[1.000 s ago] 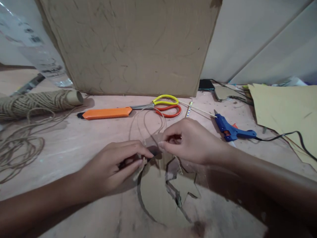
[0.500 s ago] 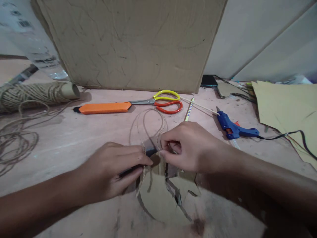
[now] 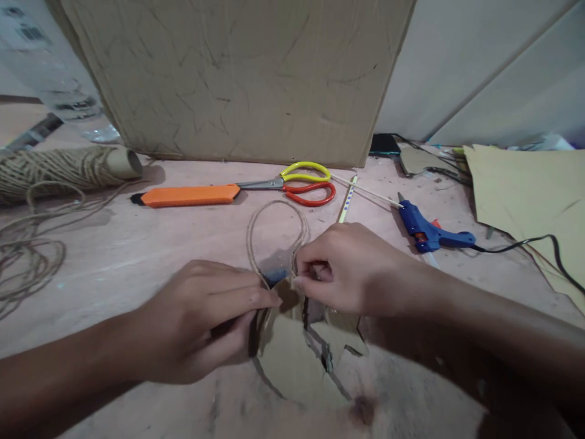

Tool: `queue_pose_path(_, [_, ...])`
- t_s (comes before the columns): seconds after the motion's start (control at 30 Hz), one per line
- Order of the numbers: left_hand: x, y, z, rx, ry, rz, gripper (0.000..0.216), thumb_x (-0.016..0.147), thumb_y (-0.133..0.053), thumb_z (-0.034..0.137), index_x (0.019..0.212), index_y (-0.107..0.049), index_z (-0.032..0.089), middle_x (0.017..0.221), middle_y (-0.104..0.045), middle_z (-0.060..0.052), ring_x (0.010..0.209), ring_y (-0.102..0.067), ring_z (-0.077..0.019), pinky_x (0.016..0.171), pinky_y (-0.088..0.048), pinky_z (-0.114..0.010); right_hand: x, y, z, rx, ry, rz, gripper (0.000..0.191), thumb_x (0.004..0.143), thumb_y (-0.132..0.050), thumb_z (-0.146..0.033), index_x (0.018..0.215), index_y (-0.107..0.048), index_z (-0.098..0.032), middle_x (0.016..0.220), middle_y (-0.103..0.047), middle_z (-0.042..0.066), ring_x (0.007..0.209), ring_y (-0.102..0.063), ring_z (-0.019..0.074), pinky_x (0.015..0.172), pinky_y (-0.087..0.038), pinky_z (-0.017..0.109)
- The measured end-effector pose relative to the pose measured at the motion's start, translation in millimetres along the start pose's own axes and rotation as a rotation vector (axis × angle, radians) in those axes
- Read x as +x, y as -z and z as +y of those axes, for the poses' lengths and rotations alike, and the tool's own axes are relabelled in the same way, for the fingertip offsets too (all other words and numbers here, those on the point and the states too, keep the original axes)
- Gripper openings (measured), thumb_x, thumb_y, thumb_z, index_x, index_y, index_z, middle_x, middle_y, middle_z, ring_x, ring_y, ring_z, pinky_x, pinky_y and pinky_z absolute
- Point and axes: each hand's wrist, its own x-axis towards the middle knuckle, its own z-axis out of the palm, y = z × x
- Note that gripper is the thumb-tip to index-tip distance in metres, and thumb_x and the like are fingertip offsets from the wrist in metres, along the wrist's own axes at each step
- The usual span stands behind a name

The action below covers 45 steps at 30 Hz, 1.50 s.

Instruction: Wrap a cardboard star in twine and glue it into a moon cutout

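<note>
A loop of brown twine stands up in an arch between my two hands. My left hand is closed, with its fingertips pinching the loop's left side at the edge of a cut cardboard piece. The right side of the loop runs into the curled thumb and forefinger of my right hand. Beneath both hands lies the cardboard, with a torn, jagged slit on its right part. Something dark bluish shows behind the cardboard's upper edge; I cannot make out what it is.
Scissors with yellow and red handles touch an orange cutter. A pencil and a blue glue gun lie to the right. At left are a twine roll and a plastic bottle. Behind stands a large cardboard panel.
The twine's left strand has been drawn together with the rest into one tighter, rounder loop. My left fingers have shifted slightly along the twine; my right hand stays nearly in place.
</note>
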Motion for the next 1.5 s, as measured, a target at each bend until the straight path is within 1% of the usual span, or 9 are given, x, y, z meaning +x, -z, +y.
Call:
queue_pose_path(0.17, [23, -2, -8, -0.009, 0.092, 0.098, 0.024, 0.115, -0.061, 0.016, 0.127, -0.076, 0.031, 0.091, -0.081, 0.004, 0.066, -0.066, -0.0144, 0.067, -0.047, -0.029, -1, -1, -2, -0.01, 0.001, -0.003, 0.021, 0.094, -0.086, -0.021, 0.074, -0.081, -0.024, 0.065, -0.063, -0.005, 0.062, -0.04, 0.0139, 0.067, -0.03, 0.035])
queue_pose_path(0.4, [58, -5, -6, -0.041, 0.191, 0.024, 0.013, 0.104, -0.067, 0.013, 0.105, -0.075, 0.023, 0.087, -0.077, 0.005, 0.066, -0.06, -0.0112, 0.063, -0.043, -0.023, -4, -3, -1, -0.032, -0.011, 0.039, 0.023, 0.097, -0.089, -0.023, 0.075, -0.084, -0.024, 0.062, -0.057, -0.005, 0.06, -0.035, 0.0136, 0.066, -0.027, 0.036])
queue_pose_path(0.67, [52, -8, -11, 0.009, 0.079, -0.022, 0.027, 0.117, -0.057, 0.014, 0.106, -0.081, 0.022, 0.105, -0.083, -0.001, 0.09, -0.078, -0.0131, 0.077, -0.055, -0.021, -30, -21, 10, -0.005, 0.162, 0.217, 0.017, 0.107, -0.079, -0.021, 0.094, -0.09, -0.023, 0.073, -0.074, -0.002, 0.07, -0.06, 0.0155, 0.076, -0.041, 0.034])
queue_pose_path(0.77, [48, -10, -13, 0.055, 0.053, -0.014, 0.027, 0.119, -0.059, 0.015, 0.119, -0.085, 0.022, 0.113, -0.086, -0.003, 0.093, -0.082, -0.0142, 0.077, -0.057, -0.022, -56, -12, 37, 0.009, 0.196, 0.483, 0.025, 0.114, -0.067, -0.02, 0.098, -0.086, -0.024, 0.08, -0.079, -0.001, 0.07, -0.066, 0.0141, 0.075, -0.046, 0.031])
queue_pose_path(0.87, [46, -11, -15, 0.088, 0.032, -0.006, 0.027, 0.12, -0.061, 0.016, 0.123, -0.087, 0.023, 0.116, -0.086, -0.002, 0.094, -0.083, -0.0141, 0.075, -0.056, -0.023, -87, 7, 89, -0.28, -0.082, 0.681, 0.02, 0.11, -0.065, -0.027, 0.107, -0.085, -0.026, 0.102, -0.087, 0.006, 0.088, -0.077, 0.0227, 0.08, -0.049, 0.037])
queue_pose_path(1.03, [45, -14, -18, 0.104, 0.017, 0.025, 0.026, 0.12, -0.061, 0.016, 0.122, -0.086, 0.024, 0.115, -0.085, 0.001, 0.092, -0.083, -0.0126, 0.073, -0.054, -0.024, -133, 17, 179, -0.414, -0.422, 0.591, 0.033, 0.107, -0.066, -0.026, 0.134, -0.082, -0.016, 0.143, -0.083, 0.028, 0.129, -0.079, 0.0446, 0.1, -0.056, 0.055])
queue_pose_path(1.1, [44, -18, -19, 0.102, 0.015, 0.056, 0.026, 0.121, -0.06, 0.017, 0.123, -0.085, 0.026, 0.114, -0.085, 0.002, 0.09, -0.082, -0.012, 0.072, -0.053, -0.025, -142, 10, 199, -0.352, -0.383, 0.513, 0.032, 0.11, -0.065, -0.022, 0.136, -0.082, -0.018, 0.141, -0.085, 0.024, 0.129, -0.082, 0.0381, 0.106, -0.061, 0.051])
queue_pose_path(1.37, [42, -25, -20, 0.107, 0.014, 0.112, 0.028, 0.123, -0.057, 0.02, 0.126, -0.084, 0.027, 0.116, -0.087, 0.001, 0.093, -0.083, -0.0127, 0.073, -0.055, -0.026, -132, -13, 215, -0.223, -0.202, 0.618, 0.03, 0.107, -0.065, -0.015, 0.131, -0.081, -0.023, 0.13, -0.083, 0.018, 0.123, -0.082, 0.0319, 0.103, -0.063, 0.046])
queue_pose_path(1.5, [43, -17, -16, 0.133, 0.062, 0.124, 0.027, 0.124, -0.059, 0.022, 0.131, -0.085, 0.022, 0.12, -0.087, -0.003, 0.098, -0.084, -0.0166, 0.077, -0.059, -0.027, -121, -21, 199, -0.181, -0.045, 0.769, 0.026, 0.102, -0.082, -0.022, 0.127, -0.078, -0.028, 0.116, -0.08, 0.012, 0.105, -0.08, 0.0292, 0.088, -0.062, 0.042])
